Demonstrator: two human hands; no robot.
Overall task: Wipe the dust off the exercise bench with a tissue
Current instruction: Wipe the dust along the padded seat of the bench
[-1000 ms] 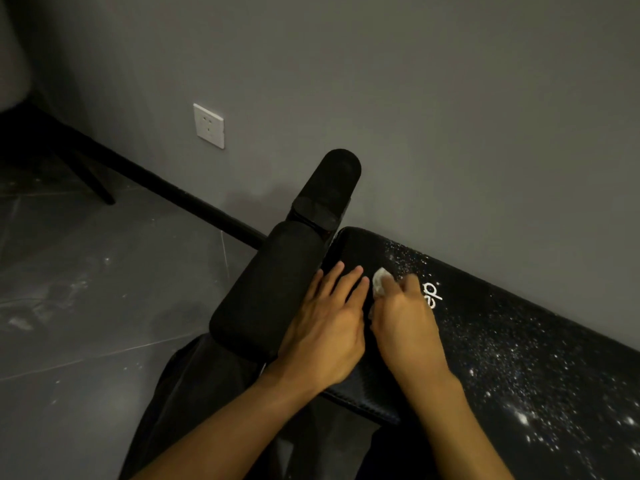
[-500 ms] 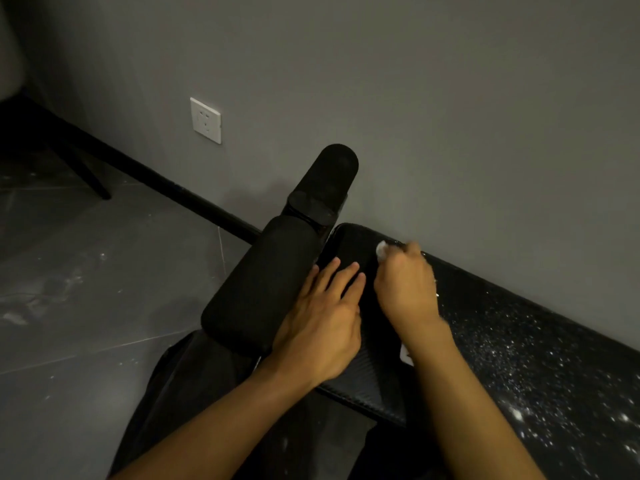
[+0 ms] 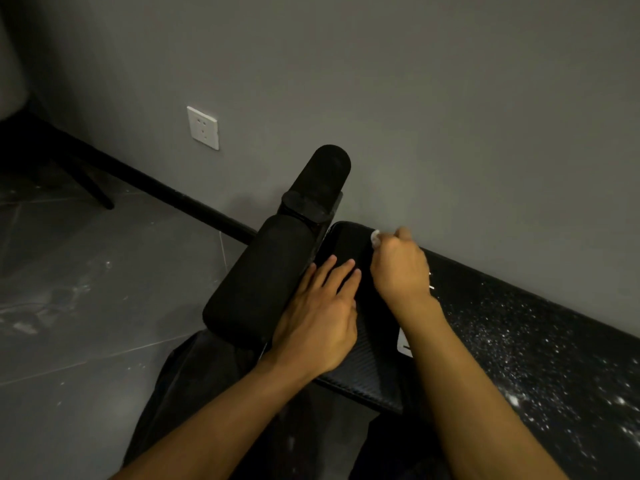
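Black exercise bench (image 3: 519, 341): long axis runs upper left to lower right along the grey wall (image 3: 450, 98). Rounded end points at the foam rollers. Top is smooth, near edge ribbed. White dust specks (image 3: 540, 368) lie thick on the right part; the left end is plain black.
Left hand (image 3: 318, 320): palm down, flat on the bench's left end, fingers straight and slightly apart, just beside the near roller (image 3: 263, 282).
Right hand (image 3: 401, 268): knuckles up, fingers curled tight round the tissue, at the bench's far edge by the wall.
Tissue (image 3: 375, 237): small white wad, only a bit shows past the fingers.
Rollers: matte black cylinders with rounded ends, far roller (image 3: 322, 174) behind the near one.
Floor (image 3: 86, 271): grey tiles, dusty smears.
Socket (image 3: 203, 128): white, square, on the wall.
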